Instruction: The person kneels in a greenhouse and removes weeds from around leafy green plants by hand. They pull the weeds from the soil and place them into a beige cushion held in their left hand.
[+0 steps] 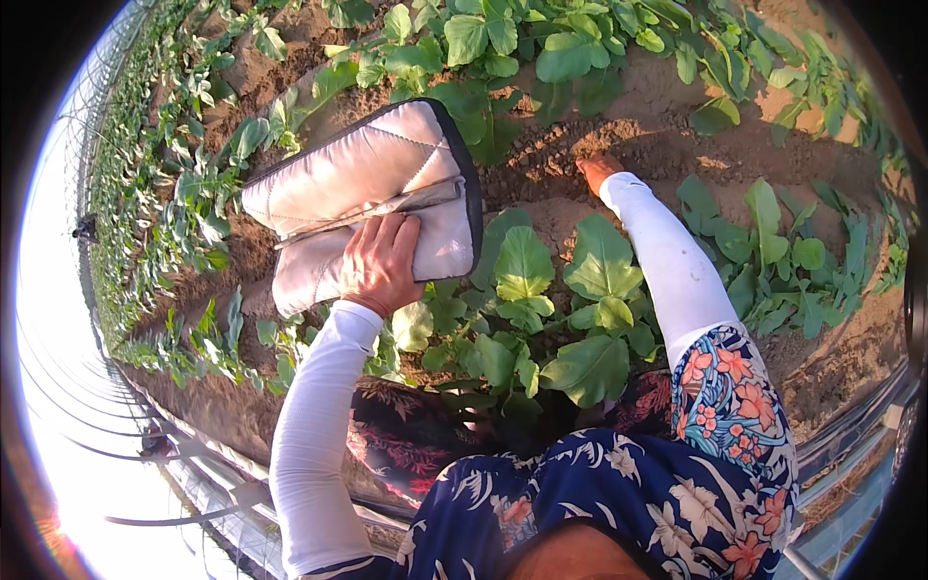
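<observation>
My left hand (383, 262) grips the near side of a pale quilted fabric pad (362, 174) with dark edging, its fingers tucked into a fold across the middle. The pad is held tilted above the leafy plants. My right hand (599, 171) reaches down to the loose crumbly soil (558, 148) between two plant rows, its fingertips at the soil; whether they hold anything is hidden. Broad-leaved green plants (523, 264) grow between my arms, close to my legs.
Another row of leafy plants (573, 54) runs beyond the soil strip, and more plants (768, 232) stand right of my right arm. Dense rows fill the left side. Metal pipes (841, 449) and curved hoops of a tunnel frame lie along the near edge.
</observation>
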The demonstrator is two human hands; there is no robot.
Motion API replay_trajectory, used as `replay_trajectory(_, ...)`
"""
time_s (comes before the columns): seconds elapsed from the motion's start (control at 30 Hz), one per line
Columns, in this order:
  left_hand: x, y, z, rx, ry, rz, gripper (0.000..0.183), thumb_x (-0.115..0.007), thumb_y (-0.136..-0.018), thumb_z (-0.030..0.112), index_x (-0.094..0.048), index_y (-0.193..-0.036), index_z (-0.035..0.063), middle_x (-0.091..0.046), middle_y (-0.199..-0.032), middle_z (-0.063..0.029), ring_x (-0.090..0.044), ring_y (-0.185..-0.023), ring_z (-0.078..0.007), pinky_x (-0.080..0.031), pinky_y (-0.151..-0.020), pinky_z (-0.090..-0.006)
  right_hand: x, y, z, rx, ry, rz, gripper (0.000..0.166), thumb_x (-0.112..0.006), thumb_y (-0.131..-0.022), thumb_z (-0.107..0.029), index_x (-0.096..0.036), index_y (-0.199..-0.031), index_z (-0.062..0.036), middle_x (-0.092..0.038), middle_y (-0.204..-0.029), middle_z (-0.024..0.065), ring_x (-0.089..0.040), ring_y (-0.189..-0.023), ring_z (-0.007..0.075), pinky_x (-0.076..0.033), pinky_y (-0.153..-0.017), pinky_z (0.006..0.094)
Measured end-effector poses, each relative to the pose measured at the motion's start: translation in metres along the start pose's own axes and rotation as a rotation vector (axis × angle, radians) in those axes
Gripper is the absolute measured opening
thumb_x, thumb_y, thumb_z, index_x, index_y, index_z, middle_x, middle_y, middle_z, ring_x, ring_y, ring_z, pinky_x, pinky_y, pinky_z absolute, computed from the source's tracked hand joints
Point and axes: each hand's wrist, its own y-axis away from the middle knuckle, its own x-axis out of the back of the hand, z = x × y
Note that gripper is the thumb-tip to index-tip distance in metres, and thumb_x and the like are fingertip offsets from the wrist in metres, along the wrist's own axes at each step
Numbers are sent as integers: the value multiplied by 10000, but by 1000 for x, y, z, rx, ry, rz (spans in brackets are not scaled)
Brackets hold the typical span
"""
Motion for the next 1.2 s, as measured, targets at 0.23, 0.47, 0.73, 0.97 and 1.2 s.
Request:
replay_trajectory(0.23, -3, 6, -4, 3, 0, 2, 459, -692, -502, 103, -561, -937, 41, -559, -890, -101, -565, -855, -295, -484, -725, -384, -18, -5, 11, 128, 150, 29, 405, -464, -915, -153, -469, -1318, -189, -392, -1411, 126, -436, -1246, 316, -334, -1069, 387)
replay_trajectory(0.47, 1, 0, -3, -10, 19, -2, 472, -710, -497, 107, -552, -938, 55, -559, -910, -98, -566, -868, -296, -482, -743, -393, -27, -25, 14, 393, 228, 62, 256, -633, -743, -89, -625, -998, -86, -602, -945, 183, -597, -915, 337, -490, -754, 433)
replay_trajectory(0.73, -1, 3, -4, -9, 22, 10, 464, -701, -503, 109, -550, -939, 58, -556, -898, -105, -564, -860, -301, -483, -744, -394, 5, -31, -5, 277, -857, -115, 147, -662, -763, -129, -621, -892, -73, -621, -760, 39, -554, -621, 149, -427, -536, 290)
replay_trajectory(0.97, 1, 1, -4, -11, 21, 7, 460, -689, -508, 97, -553, -946, 57, -551, -881, -104, -563, -855, -302, -482, -739, -391, 59, -15, -93, 136, -1655, -95, 188, -674, -765, -92, -602, -938, -100, -594, -744, 23, -515, -588, 104, -412, -494, 251)
replay_trajectory(1.2, -4, -9, -7, -26, 14, -17, 575, -712, -448, 96, -567, -1001, 35, -573, -946, -101, -567, -899, -307, -493, -774, -392, 35, -91, -111, 165, -1181, 149, 194, -650, -799, -55, -602, -986, -35, -578, -780, 33, -482, -593, 110, -374, -482, 262)
